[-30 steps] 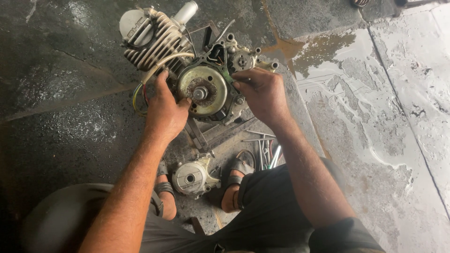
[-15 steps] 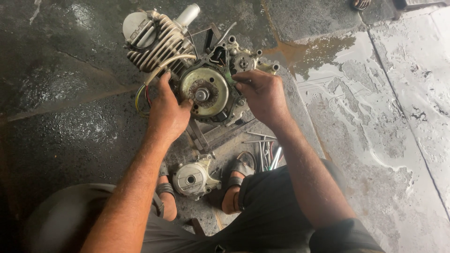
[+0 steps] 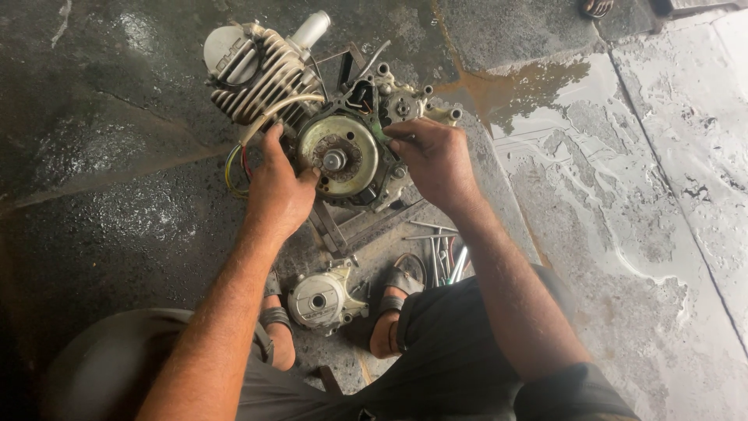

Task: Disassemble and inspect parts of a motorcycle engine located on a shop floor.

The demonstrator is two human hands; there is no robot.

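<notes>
Side cover (image 3: 323, 300) already off, lying between sandalled feet; flywheel (image 3: 337, 158) still seated on engine (image 3: 312, 117), centre of wet, oil-stained concrete floor (image 3: 623, 234). Left hand (image 3: 280, 187) fingers curled on flywheel rim. Right hand (image 3: 436, 160) closed against casing edge; contents hidden. Loose tools (image 3: 444, 249) beside right foot.
</notes>
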